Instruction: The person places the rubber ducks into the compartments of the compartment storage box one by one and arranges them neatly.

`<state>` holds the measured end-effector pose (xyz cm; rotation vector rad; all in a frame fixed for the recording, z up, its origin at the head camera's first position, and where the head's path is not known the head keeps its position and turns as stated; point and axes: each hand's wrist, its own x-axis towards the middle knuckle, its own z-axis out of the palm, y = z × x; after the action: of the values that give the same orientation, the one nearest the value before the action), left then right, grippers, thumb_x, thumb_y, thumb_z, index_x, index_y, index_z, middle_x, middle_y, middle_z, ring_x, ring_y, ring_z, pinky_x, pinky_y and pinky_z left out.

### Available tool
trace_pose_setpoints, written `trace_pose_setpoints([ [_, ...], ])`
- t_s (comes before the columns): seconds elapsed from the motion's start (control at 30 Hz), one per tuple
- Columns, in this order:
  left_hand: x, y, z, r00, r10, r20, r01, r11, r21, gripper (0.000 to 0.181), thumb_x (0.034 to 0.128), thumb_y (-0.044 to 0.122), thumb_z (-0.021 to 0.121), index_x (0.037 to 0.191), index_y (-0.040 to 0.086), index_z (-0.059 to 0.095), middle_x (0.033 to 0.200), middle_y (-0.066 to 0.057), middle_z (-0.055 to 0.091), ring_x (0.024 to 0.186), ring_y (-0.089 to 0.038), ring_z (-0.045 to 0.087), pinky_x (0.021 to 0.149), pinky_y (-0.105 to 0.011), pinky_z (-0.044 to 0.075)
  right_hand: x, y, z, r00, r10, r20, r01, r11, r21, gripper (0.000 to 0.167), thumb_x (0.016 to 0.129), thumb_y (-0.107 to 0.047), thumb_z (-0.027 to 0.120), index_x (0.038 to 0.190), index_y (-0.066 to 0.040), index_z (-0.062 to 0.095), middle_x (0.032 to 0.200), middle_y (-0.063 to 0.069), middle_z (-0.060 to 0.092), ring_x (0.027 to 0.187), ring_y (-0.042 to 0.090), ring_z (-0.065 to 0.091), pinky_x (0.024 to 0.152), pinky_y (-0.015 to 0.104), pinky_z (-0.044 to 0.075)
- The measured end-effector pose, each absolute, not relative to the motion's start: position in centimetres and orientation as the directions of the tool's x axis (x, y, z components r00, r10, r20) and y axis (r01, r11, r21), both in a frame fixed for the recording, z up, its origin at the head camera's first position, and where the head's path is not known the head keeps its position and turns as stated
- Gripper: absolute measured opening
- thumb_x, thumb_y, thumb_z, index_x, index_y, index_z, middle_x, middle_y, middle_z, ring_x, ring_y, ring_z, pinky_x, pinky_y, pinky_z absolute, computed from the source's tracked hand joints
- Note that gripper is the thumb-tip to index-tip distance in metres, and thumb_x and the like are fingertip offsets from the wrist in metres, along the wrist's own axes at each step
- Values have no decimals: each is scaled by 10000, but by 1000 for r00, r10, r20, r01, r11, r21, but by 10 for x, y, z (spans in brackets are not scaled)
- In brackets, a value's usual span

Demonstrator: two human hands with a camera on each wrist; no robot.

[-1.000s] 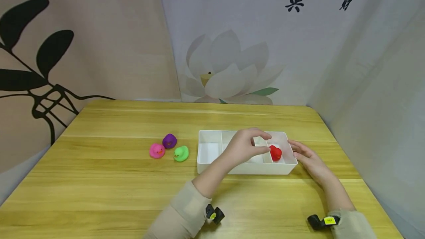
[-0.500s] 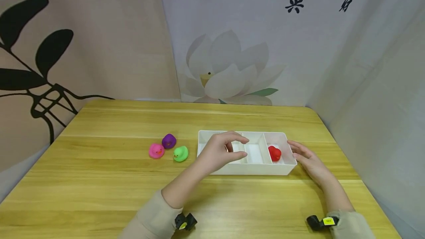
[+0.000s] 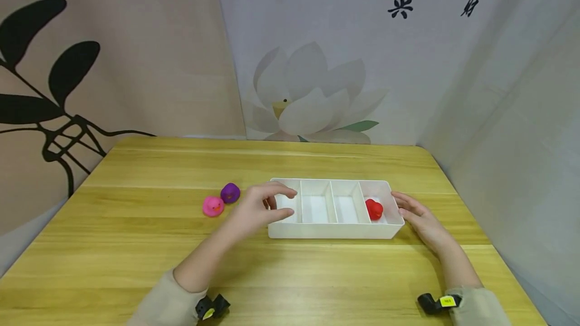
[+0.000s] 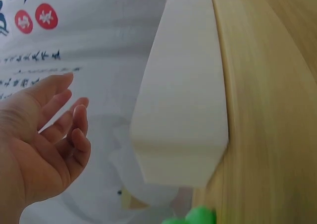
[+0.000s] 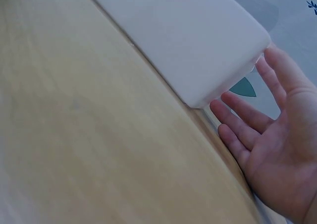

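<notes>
A long white box (image 3: 335, 231) with several compartments stands on the table. In its rightmost compartment lies a red rubber duck (image 3: 374, 209). My left hand (image 3: 256, 210) hovers at the box's left end, thumb and fingers spread apart with nothing between them. The fingers of my right hand (image 3: 420, 219) rest lightly against the box's right end. Left of the box sit a pink rubber duck (image 3: 213, 206) and a purple one (image 3: 230, 193), side by side. A green duck (image 4: 198, 216) peeks in at the bottom of the left wrist view; in the head view my left hand hides it.
The wooden table (image 3: 340, 280) stretches in front of and around the box. Behind it hangs a printed cloth (image 3: 181, 64) with leaves, a lotus and writing. Another cloth wall (image 3: 521, 140) runs along the right side.
My left hand has swept left from above the red duck to the box's left end, its fingers still apart, and now covers the green duck. My right hand has stayed at the box.
</notes>
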<state>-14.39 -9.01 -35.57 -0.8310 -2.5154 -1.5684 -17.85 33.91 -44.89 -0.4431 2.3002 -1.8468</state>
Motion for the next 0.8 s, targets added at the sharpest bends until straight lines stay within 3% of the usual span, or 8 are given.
trace_pose_setpoints([
  [0.43,-139,-150,-366,-922,292,253,362,426,829,290,806,150,785,1088,147,720,1092,-10,647,675,-190,520,543,-271,441,-178,340,-449,-937,-340,87,-149,161,-976,437,1020,-94,445,1445,-27,370,1280,-103,501,1159,16,466,912,157,384],
  [0.63,-136,-179,-375,-944,241,227,319,478,818,276,812,126,776,1082,131,716,901,-31,622,674,-194,520,533,-269,451,-177,340,-449,-941,-331,68,-128,163,-978,435,1018,-113,458,1440,-43,382,1278,-106,501,1154,14,473,909,162,394],
  [0.8,-131,-201,-379,-953,199,227,300,532,792,285,820,150,772,1096,109,709,960,-39,641,663,-188,533,519,-278,460,-178,339,-448,-944,-324,57,-122,182,-976,447,1019,-138,465,1445,-39,373,1302,-67,486,1162,12,458,917,158,381],
])
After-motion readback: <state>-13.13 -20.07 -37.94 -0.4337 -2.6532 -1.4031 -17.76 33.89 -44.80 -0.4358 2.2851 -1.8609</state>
